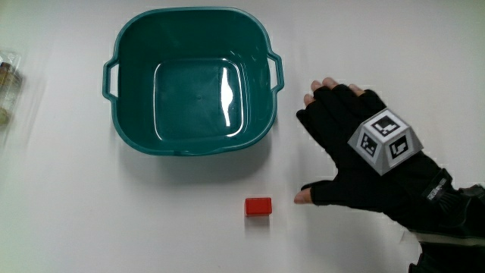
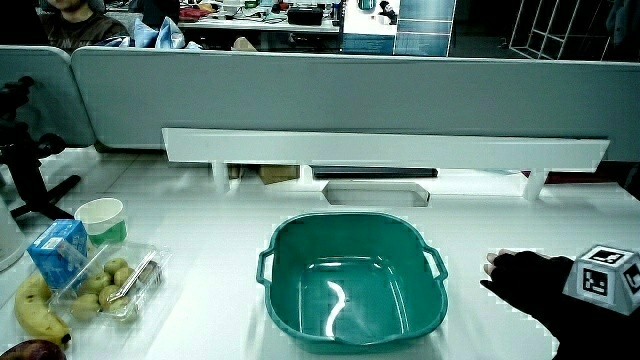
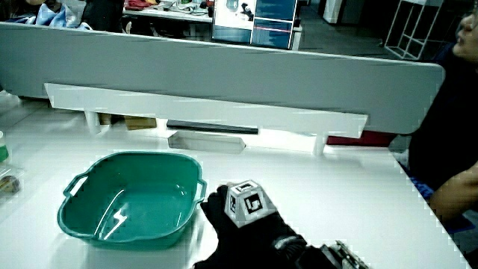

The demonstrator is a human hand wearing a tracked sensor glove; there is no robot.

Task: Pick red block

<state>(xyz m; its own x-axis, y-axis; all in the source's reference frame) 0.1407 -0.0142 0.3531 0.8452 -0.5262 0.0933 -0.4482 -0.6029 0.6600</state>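
Note:
A small red block (image 1: 258, 206) lies on the white table, nearer to the person than the teal basin (image 1: 192, 82). The hand (image 1: 348, 152) hovers beside the basin, its thumb tip a short way from the block without touching it. Its fingers are spread and hold nothing. A patterned cube (image 1: 385, 141) sits on the back of the glove. In both side views the hand (image 2: 530, 283) (image 3: 239, 220) shows beside the basin (image 2: 352, 282) (image 3: 131, 198), and the block is out of sight.
A clear tray of kiwis (image 2: 108, 283), a banana (image 2: 36, 309), a blue carton (image 2: 60, 251) and a paper cup (image 2: 101, 218) stand beside the basin, away from the hand. A low partition (image 2: 340, 105) runs along the table's edge farthest from the person.

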